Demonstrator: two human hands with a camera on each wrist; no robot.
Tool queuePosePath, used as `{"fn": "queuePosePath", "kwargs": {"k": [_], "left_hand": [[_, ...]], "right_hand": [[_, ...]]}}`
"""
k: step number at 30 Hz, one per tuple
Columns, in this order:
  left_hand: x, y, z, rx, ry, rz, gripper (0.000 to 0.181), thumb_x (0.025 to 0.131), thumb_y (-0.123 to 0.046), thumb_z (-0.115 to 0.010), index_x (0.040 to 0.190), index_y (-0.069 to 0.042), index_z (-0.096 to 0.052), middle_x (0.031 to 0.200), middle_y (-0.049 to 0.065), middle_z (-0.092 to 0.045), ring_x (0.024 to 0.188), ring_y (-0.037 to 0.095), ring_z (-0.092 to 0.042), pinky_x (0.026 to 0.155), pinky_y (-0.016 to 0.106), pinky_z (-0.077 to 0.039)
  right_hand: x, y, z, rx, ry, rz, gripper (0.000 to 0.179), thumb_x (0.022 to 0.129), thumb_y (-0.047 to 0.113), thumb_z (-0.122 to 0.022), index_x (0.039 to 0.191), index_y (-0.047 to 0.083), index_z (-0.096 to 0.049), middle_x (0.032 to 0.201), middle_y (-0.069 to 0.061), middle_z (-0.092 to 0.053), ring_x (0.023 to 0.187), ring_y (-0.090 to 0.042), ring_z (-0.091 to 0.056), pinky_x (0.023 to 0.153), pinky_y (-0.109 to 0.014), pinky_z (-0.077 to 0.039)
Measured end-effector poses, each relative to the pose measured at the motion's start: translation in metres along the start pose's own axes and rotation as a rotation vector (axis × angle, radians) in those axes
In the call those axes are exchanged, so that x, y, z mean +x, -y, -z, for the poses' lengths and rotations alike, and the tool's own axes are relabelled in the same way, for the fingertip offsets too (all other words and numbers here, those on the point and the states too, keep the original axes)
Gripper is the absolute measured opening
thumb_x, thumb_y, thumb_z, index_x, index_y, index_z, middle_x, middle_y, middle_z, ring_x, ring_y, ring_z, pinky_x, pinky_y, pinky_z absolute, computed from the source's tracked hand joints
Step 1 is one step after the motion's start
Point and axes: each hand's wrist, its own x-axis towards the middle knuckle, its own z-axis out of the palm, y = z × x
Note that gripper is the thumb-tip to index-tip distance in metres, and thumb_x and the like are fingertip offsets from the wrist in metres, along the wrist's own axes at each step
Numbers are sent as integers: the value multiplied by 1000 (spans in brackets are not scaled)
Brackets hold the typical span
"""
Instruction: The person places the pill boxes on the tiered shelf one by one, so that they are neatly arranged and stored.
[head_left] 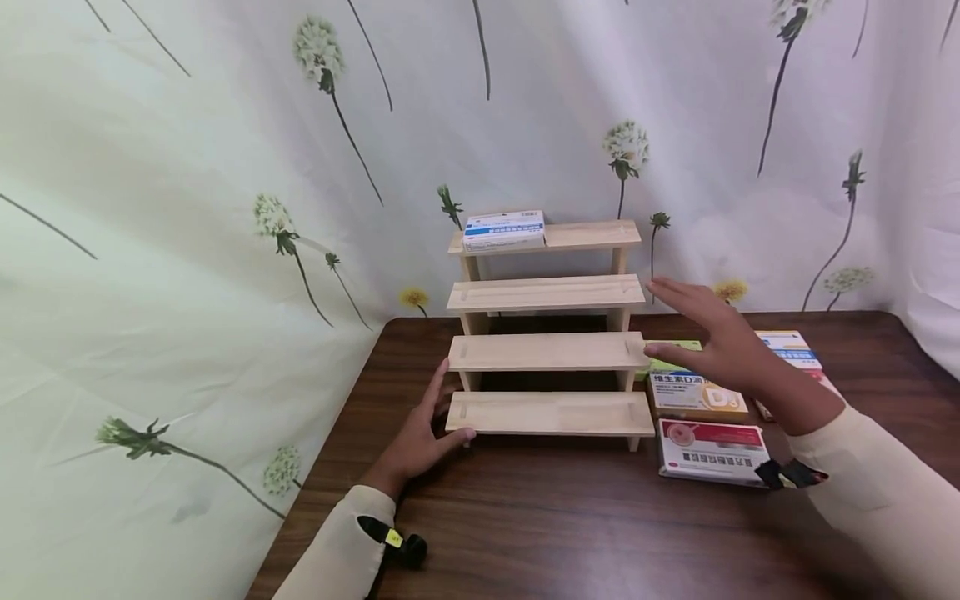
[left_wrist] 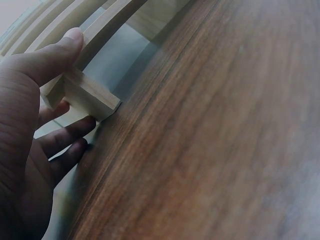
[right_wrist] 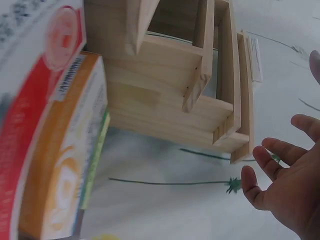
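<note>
While left hand [head_left: 420, 442], fingers loosely spread, touches rack [head_left: 551, 352] at near left corner, white-blue box [head_left: 502, 233] sits on top, far left; rack stands on table [head_left: 540, 517]; right hand [head_left: 723, 346], well apart from left, fingers spread, nothing held, hovers just right of rack, other boxes [head_left: 686, 398] on table there

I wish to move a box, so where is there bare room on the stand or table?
On the stand, the lower three steps are bare right of the left grip; so is the top step right of the white box. The table is free in front of the stand. Boxes crowd the table right of the stand.
</note>
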Motion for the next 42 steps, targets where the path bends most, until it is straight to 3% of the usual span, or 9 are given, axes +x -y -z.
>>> {"fn": "queuePosePath", "kwargs": {"k": [7, 10, 14, 18, 22, 26, 33, 38, 42], "left_hand": [[0, -4, 0, 11, 9, -36, 116, 98, -25, -85, 178, -34, -1, 168, 20, -49, 144, 42, -62, 115, 66, -46], [1, -4, 1, 15, 6, -41, 116, 98, -24, -85, 178, -32, -2, 167, 20, -50, 144, 42, -62, 115, 65, -47], [2, -4, 2, 17, 7, -42, 116, 98, -24, -85, 178, -34, -1, 167, 19, -51, 145, 41, -61, 115, 64, -47], [2, -4, 1, 4, 9, -39, 117, 98, -24, -86, 177, -41, -1, 166, 20, -51, 146, 42, -60, 116, 67, -46], [3, -4, -1, -2, 9, -38, 117, 98, -24, -86, 177, -39, -1, 167, 21, -50, 147, 44, -59, 117, 69, -44], [2, -4, 0, 1, 3, -39, 116, 98, -23, -86, 177, -36, -2, 167, 21, -50, 146, 44, -59, 117, 68, -44], [2, -3, 0, -1, 5, -34, 116, 98, -24, -85, 177, -38, -2, 167, 21, -50, 145, 44, -60, 116, 68, -45], [1, -3, 0, -7, 5, -32, 116, 98, -23, -86, 177, -40, -2, 167, 22, -49, 146, 46, -59, 117, 69, -44], [0, -3, 0, 2, 5, -34, 116, 98, -24, -85, 177, -39, -2, 167, 21, -49, 146, 45, -59, 117, 69, -44]], "right_hand": [[-27, -7, 8, 19, 19, -79, 93, 89, 22, -92, 169, 28, -45, 173, -19, -44, 155, -54, -42, 110, -82, -38], [-36, -11, 10, 20, 21, -108, 90, 89, 20, -91, 168, 25, -47, 171, -20, -46, 152, -51, -45, 106, -77, -43], [-47, -16, 10, -24, -3, -96, 83, 91, 18, -90, 165, 17, -52, 163, -20, -55, 128, -14, -57, 88, -45, -53], [-56, -21, 9, -34, -11, -76, 79, 91, 16, -89, 162, 13, -55, 135, -9, -69, 99, 6, -49, 68, -28, -48], [-67, -27, 10, 8, 8, -72, 77, 90, 12, -89, 160, 12, -57, 100, 5, -66, 83, -1, -53, 61, -27, -46], [-78, -34, 13, 30, 41, -77, 74, 90, 10, -88, 158, 12, -60, 87, 9, -61, 70, -5, -51, 59, -26, -42], [-94, -45, 16, 25, 50, -75, 79, 86, 6, -90, 157, 20, -61, 97, 10, -61, 77, -2, -53, 59, -23, -45], [-103, -51, 17, 36, 62, -63, 83, 83, 3, -92, 157, 24, -61, 92, 14, -58, 74, 0, -53, 57, -23, -45], [-111, -53, 16, 78, 113, -56, 83, 82, 3, -93, 157, 22, -62, 122, 24, -59, 73, -5, -52, 57, -24, -43]]}}
